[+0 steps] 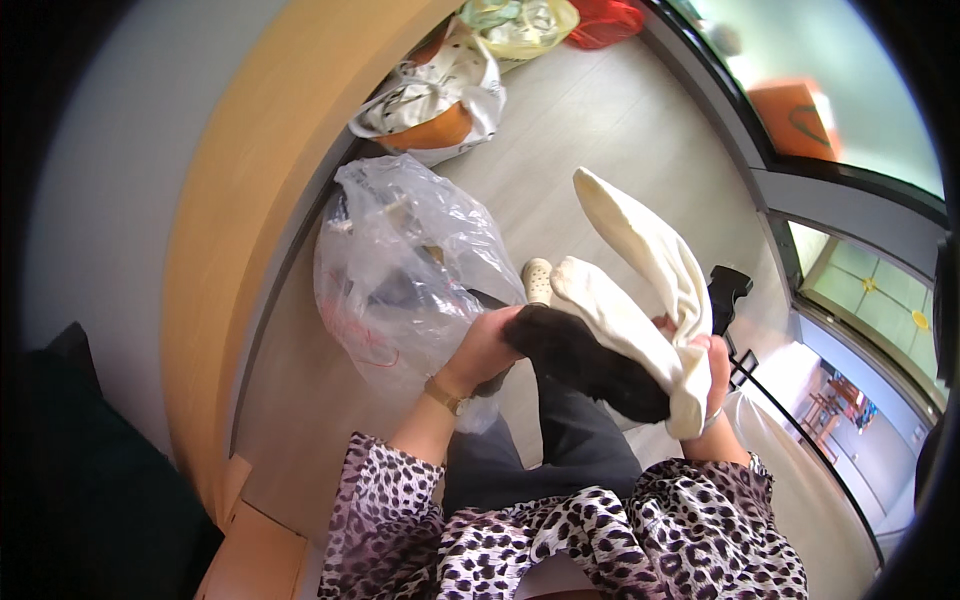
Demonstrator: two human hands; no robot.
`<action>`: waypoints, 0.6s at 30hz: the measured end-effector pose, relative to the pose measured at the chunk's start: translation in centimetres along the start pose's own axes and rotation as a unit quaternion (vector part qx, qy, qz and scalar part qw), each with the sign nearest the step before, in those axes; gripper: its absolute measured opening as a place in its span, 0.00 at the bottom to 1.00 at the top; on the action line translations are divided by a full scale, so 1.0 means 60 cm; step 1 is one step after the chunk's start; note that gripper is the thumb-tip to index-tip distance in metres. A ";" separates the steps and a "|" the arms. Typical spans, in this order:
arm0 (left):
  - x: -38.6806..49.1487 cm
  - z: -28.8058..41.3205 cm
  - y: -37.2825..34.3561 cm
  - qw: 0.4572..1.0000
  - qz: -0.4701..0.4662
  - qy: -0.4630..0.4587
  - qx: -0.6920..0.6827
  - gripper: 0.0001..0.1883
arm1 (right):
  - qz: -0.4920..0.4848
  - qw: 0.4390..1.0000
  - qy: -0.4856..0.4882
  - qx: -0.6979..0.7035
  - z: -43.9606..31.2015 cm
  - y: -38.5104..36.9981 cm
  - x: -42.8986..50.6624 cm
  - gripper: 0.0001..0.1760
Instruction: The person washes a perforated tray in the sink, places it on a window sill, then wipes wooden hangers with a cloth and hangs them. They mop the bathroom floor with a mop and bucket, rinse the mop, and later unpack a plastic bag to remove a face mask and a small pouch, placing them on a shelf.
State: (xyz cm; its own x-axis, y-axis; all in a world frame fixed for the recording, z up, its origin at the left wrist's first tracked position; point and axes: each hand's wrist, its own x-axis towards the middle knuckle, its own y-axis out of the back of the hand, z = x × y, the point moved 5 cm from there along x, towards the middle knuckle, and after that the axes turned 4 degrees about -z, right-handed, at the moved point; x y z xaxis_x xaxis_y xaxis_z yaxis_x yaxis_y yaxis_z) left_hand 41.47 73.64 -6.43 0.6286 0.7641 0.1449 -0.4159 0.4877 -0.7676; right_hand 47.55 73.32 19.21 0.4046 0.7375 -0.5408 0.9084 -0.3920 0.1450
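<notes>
My left hand [489, 346], with a watch on its wrist, grips one end of a dark sock [589, 360]. That sock stretches across above my lap towards the right. A pair of cream-white socks [622, 319] is bunched in my right hand [718, 371]. Their toe ends stick out forward and to the left, apart from each other. The far end of the dark sock lies against the white cuffs; whether my right fingers also hold it is hidden. Just beyond my left hand is a clear plastic bag [409, 262] with dark items inside.
Farther off by the wall stand a white-and-orange bag [442, 105], a yellow bag [525, 30] and a red bag [606, 21]. A cream clog [537, 281] is on the floor. A cardboard box [255, 555] sits at lower left, and framed glass panels [862, 285] line the right.
</notes>
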 end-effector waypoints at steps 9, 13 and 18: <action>0.073 0.174 -0.166 0.961 0.074 0.088 -0.252 0.14 | 0.240 0.951 0.175 -0.083 -0.213 0.222 0.034 0.17; 0.080 0.215 -0.165 0.949 0.137 0.106 -0.263 0.12 | 0.183 0.963 0.146 -0.132 -0.188 0.219 0.054 0.17; 0.121 0.252 -0.216 0.939 0.186 0.104 -0.270 0.12 | 0.176 0.977 0.114 -0.043 -0.239 0.235 0.052 0.19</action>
State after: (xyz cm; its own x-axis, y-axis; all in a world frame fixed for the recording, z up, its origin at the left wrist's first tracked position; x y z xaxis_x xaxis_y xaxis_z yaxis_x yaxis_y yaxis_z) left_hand 41.47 79.28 14.01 0.6447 0.7121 -0.2780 -0.2732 -0.1250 -0.9538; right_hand 63.12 77.98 31.41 0.6972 0.6725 -0.2482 0.7106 -0.6025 0.3635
